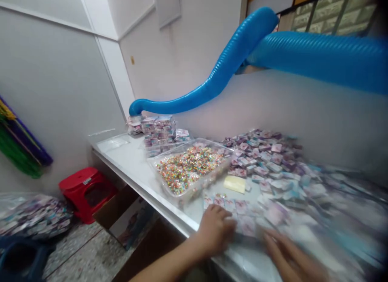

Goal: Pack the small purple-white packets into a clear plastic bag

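Note:
My left hand (216, 230) rests at the front edge of the white table with its fingers curled, touching or just beside a row of small printed packets (239, 207). What its fingers hold, if anything, is hidden. To the right, my right hand (292, 253) is smeared by motion, low over the table and close to the end of that row. A few tiny colourful pieces (220, 195) lie at the row's far side. Behind them sits a yellow pad (235, 184). Past my left hand stands a clear plastic tray (174, 196) full of small multicoloured pieces.
A large heap of small printed packets (269, 156) spreads along the wall, blurring rightward. Wrapped stacks (159, 130) stand at the table's far end. A blue ribbed hose (209, 88) runs above. Left on the floor are a red stool (80, 185), a cardboard box (113, 207) and a filled bag (39, 215).

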Motion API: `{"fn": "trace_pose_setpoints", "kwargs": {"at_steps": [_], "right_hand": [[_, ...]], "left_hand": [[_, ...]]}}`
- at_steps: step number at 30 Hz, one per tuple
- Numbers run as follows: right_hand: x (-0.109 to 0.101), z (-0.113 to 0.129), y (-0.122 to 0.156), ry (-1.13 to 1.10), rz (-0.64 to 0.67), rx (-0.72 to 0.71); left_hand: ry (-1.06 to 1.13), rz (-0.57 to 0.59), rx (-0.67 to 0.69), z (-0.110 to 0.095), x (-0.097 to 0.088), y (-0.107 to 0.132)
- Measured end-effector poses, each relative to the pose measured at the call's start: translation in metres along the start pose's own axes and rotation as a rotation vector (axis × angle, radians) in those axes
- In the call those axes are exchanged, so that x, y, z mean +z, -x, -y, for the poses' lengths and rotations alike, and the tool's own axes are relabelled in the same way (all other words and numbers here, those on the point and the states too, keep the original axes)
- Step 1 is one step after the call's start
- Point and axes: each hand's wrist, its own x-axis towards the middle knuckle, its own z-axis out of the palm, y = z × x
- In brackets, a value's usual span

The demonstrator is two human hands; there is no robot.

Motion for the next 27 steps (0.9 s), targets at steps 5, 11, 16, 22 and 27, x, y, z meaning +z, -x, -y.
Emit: {"fn": "trace_pose_setpoints", "kwargs": {"at_steps": [5,11,16,22,27], "right_hand": [[0.008,0.018,0.032,0.294,-0.155,-0.688],[0.009,0.000,0.042,0.423,-0.207,-0.762],[0.020,-0.015,0.050,0.373,-0.226,-0.654],[0.030,-0.012,0.057,-0.278,-0.112,0.205],[0.031,-0.002,0.059,-0.775,-0.029,0.542]], "left_hand": [[0.061,-0.100,0.015,-0.003,-0.004,-0.010],[0.149,-0.171,-0.008,-0.002,-0.002,-0.030],[0.134,-0.244,-0.023,-0.015,0.005,-0.033],[0.130,-0.274,-0.037,-0.026,0.013,-0.035],[0.130,-0.276,-0.033,-0.027,0.016,-0.039]]}}
